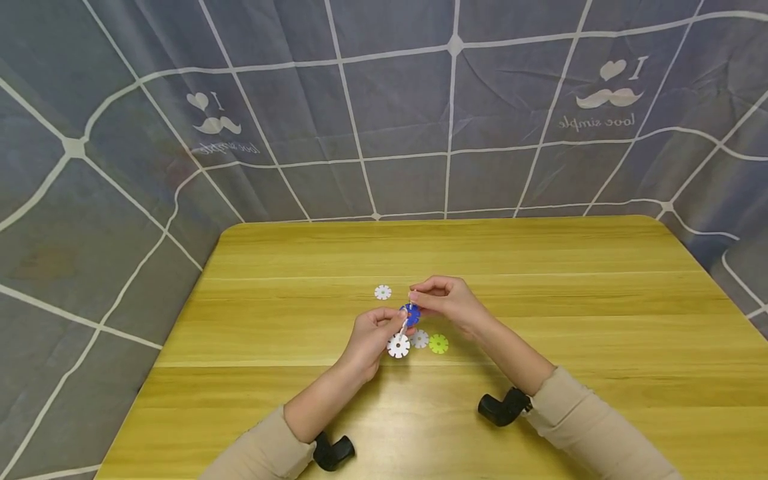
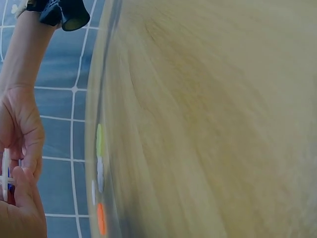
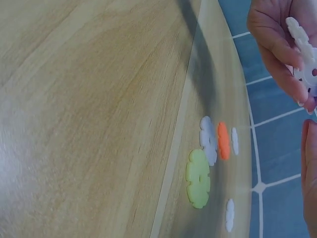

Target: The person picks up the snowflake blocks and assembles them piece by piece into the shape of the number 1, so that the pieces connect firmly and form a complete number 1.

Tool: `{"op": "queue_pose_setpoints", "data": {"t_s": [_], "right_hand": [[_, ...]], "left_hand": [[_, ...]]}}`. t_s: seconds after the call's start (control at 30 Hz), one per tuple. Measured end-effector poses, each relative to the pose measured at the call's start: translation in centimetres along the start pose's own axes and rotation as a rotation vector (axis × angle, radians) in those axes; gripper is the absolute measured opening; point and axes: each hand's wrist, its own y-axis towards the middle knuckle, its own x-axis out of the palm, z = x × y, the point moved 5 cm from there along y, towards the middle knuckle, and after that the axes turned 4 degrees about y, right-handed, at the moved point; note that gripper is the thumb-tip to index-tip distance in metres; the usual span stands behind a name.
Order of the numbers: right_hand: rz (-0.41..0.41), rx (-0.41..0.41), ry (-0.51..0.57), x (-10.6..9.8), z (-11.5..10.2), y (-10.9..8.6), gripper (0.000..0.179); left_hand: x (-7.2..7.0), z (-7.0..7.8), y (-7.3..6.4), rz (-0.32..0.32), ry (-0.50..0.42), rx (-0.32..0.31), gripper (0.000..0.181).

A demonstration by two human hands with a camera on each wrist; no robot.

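My left hand (image 1: 373,335) grips the blue disc (image 1: 413,314); my right hand (image 1: 449,301) pinches a white piece (image 1: 411,306) at its far edge. Nearer me than the blue disc are a white disc (image 1: 393,349) and, rightward, a green disc (image 1: 439,347).

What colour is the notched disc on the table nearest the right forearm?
The notched disc is yellow-green, clearest in the right wrist view.
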Motion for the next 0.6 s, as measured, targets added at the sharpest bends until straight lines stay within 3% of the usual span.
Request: {"op": "queue_pose_setpoints", "data": {"t_s": [0.6], "right_hand": [[-0.043, 0.031, 0.029, -0.53, 0.07, -0.10, 0.010]], "left_hand": [[0.34, -0.22, 0.00, -0.033, 0.008, -0.019, 0.028]]}}
